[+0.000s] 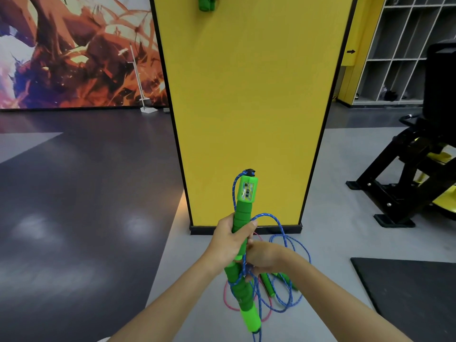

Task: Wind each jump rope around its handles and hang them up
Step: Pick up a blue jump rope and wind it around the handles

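Observation:
My left hand (228,239) grips two green foam handles (240,218) of a jump rope, one pointing up with a counter box at its top, the other (244,296) pointing down. Its blue cord (283,230) loops off to the right and down. My right hand (265,257) is closed on the blue cord just beside the handles. On the floor below lie another green-handled rope (269,283) and a pink cord (228,301). High on the yellow pillar (251,95) hangs a wound green-handled rope (206,3), cut off by the frame's top.
The pillar's black base (245,229) stands just ahead of me. A black and yellow exercise machine (414,164) is at the right, a black mat (414,292) at the lower right. Cubby shelves (404,50) stand far right; a mural wall (74,50) fills the left.

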Tool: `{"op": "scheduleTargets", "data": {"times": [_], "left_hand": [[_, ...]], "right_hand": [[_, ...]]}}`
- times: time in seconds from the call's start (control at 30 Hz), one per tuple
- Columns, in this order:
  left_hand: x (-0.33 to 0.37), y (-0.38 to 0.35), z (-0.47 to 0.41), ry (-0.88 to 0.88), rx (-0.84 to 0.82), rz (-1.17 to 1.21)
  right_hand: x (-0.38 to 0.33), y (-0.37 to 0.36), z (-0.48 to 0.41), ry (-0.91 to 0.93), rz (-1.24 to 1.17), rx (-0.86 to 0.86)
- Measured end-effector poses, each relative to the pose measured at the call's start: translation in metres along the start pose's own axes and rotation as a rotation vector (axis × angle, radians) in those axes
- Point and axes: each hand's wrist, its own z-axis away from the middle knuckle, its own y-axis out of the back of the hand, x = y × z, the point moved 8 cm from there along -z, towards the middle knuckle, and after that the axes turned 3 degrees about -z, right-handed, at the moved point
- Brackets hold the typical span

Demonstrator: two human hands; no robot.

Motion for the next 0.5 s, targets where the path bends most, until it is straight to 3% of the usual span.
{"op": "scheduleTargets", "data": {"times": [0.13, 0.5], "left_hand": [[-0.001, -0.002, 0.001, 0.002, 0.008, -0.011], [-0.004, -0.004, 0.006, -0.005, -0.015, -0.07]], "right_hand": [[0.004, 0.004, -0.004, 0.008, -0.078, 0.013], [-0.001, 0.033, 0.003, 0.024, 0.182, 0.261]]}}
